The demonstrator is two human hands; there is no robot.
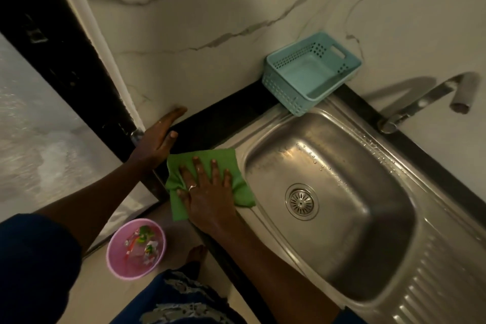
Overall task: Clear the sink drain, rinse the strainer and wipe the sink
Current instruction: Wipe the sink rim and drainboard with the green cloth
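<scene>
Though spread: two hands [207,187], one cloth [242,187].

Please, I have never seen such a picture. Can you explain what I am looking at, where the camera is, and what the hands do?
There is no machine here. A person wears one camera on the head, looking down at their own arms. The right hand lies flat, fingers spread, pressing a green cloth on the rim beside the steel sink. The left hand rests open against the wall and holds nothing. The strainer sits in the drain. A tap juts from the wall, and an empty blue basket stands at the sink's corner. On the floor is a pink bin with scraps inside.
</scene>
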